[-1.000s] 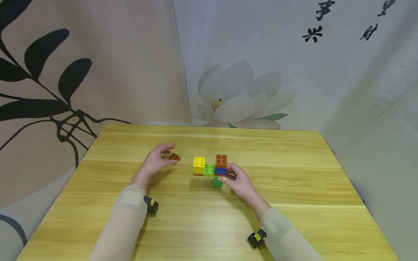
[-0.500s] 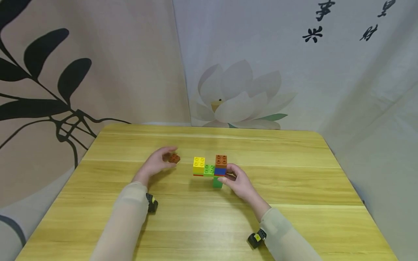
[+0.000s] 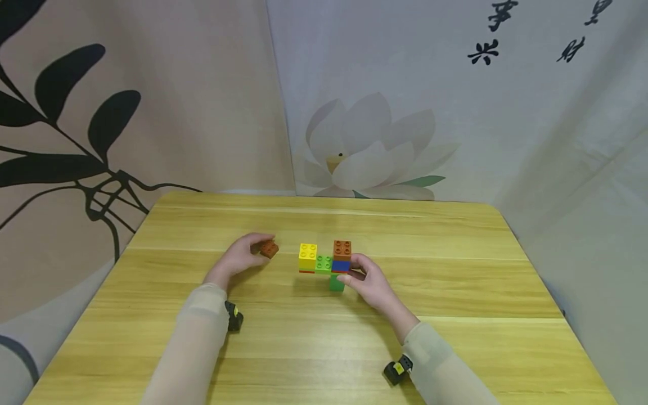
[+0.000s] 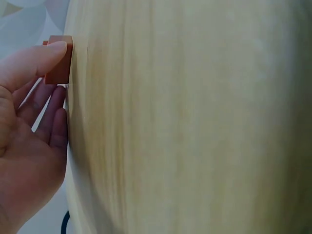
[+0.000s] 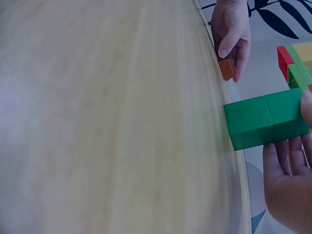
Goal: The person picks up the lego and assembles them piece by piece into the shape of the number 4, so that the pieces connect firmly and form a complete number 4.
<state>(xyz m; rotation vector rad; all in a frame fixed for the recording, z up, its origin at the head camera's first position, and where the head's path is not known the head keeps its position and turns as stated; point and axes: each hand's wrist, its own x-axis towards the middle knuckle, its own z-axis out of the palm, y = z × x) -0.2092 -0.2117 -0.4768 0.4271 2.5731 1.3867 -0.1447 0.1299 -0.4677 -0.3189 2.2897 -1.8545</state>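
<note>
A loose brown building brick (image 3: pixel 270 249) sits at the fingertips of my left hand (image 3: pixel 237 260). The left wrist view has the thumb pressed along the side of this brick (image 4: pixel 60 70), fingers behind it. To its right stands a joined brick build: a yellow brick (image 3: pixel 307 255) on the left, a light green one (image 3: pixel 324 264) in the middle, and a brown brick (image 3: pixel 342 249) over a blue one (image 3: pixel 341 265) on the right. My right hand (image 3: pixel 373 284) grips the build's right side, around the green bricks (image 5: pixel 265 118) at its base. Red pieces (image 5: pixel 285 63) show underneath.
The wooden table (image 3: pixel 455 270) extends around both hands. Behind it hangs a printed cloth (image 3: pixel 385 56) with a lotus and dark leaves. A small black camera (image 3: pixel 397 370) is worn at each wrist.
My left fingers have come in around the loose brown brick, which has turned and shifted slightly toward me. The right hand and the build stay in place.
</note>
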